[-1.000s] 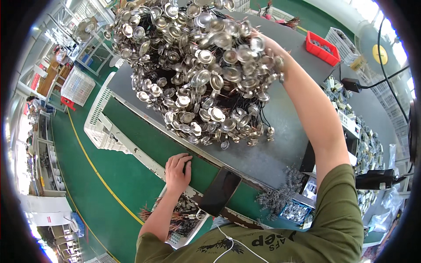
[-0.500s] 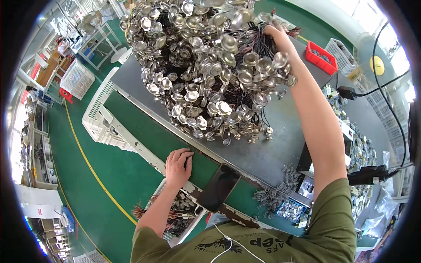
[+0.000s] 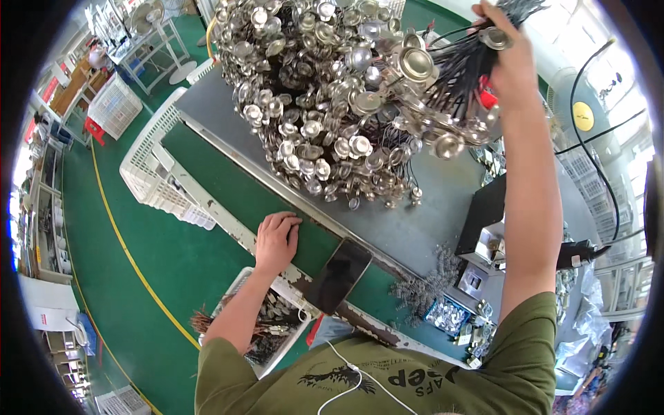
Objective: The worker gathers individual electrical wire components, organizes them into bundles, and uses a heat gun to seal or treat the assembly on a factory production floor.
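A large heap of round silver metal caps with dark wire leads (image 3: 297, 104) covers the far part of the grey bench. At the upper right, my right hand (image 3: 508, 66) is raised and closed round a bundle of black wires (image 3: 460, 69). Several caps hang from that bundle and still touch the heap's right side. My left hand (image 3: 275, 243) rests by the near edge of the bench, palm down, fingers lying extended, with nothing in it. Close to it lies a dark phone (image 3: 339, 275) with a white cable.
Below my left forearm stands a white crate (image 3: 285, 360) of wired parts. To the right are a pile of small springs (image 3: 432, 277), a blue tray of small metal parts (image 3: 448, 315) and a black machine (image 3: 481, 214). A white basket (image 3: 149, 169) stands left of the bench.
My right hand has moved up and right, pulling the wire bundle and its caps out from the heap. My left hand stays at the bench edge. The whole view has shifted slightly.
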`<state>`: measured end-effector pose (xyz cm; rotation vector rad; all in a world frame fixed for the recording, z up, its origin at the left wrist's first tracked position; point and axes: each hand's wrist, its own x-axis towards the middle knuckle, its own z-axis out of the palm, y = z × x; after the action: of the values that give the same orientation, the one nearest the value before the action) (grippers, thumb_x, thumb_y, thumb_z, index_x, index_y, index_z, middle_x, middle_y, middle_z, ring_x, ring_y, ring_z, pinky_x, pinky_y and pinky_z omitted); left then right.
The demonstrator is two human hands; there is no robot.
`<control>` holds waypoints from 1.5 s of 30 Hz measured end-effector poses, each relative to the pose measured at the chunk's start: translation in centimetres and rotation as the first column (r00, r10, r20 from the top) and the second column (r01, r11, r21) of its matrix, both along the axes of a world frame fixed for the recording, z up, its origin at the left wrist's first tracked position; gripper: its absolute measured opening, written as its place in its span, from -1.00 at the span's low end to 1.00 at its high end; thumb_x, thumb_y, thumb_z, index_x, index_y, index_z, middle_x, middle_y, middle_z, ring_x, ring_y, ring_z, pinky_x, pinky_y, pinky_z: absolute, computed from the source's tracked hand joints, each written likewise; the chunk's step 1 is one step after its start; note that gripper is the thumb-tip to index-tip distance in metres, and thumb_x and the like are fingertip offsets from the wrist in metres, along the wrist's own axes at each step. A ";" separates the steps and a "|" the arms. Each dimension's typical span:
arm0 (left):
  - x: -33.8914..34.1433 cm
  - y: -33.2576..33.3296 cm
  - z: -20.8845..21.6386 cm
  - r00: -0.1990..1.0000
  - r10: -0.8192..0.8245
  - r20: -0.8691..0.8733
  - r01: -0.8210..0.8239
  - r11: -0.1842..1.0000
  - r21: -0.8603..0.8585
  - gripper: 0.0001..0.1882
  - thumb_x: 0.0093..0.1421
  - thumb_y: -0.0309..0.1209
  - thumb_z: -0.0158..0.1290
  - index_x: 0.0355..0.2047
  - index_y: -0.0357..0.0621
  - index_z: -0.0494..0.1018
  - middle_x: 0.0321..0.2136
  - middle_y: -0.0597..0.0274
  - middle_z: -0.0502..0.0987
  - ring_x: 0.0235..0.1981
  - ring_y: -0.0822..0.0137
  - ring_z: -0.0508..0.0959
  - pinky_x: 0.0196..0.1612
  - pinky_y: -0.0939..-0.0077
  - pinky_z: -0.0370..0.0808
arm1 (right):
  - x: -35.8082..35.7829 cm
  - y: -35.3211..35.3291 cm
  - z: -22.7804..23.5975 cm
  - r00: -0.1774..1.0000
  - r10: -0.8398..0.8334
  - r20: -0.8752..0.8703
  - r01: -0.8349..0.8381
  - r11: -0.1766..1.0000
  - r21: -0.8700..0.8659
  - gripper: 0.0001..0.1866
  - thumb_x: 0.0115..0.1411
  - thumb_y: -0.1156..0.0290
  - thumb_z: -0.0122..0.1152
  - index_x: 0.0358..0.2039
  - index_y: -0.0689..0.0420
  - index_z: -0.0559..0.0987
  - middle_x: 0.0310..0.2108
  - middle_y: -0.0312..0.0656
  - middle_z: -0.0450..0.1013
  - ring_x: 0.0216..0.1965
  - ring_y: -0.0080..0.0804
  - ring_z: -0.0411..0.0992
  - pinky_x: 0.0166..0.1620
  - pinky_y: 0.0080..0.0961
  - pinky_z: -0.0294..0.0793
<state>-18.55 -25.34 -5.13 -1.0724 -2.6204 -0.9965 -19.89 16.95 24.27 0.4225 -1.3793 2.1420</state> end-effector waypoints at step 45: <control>4.9 9.6 32.3 0.955 -0.160 -0.249 0.277 0.777 0.565 -0.11 0.23 -0.01 0.17 0.29 -0.32 -0.03 -0.26 -0.11 0.54 -0.28 0.12 0.60 -0.17 0.14 0.52 | 12.3 -20.9 -3.0 0.954 -0.267 0.139 0.141 0.805 0.577 -0.82 0.19 0.44 0.25 -0.33 0.26 0.44 -0.43 -0.25 0.45 -0.40 -0.46 0.45 -0.28 -0.47 0.44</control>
<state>-13.63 -15.69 27.20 -1.2300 -1.8392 -1.5426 -7.61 -3.96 21.28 0.2416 -2.0873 1.6077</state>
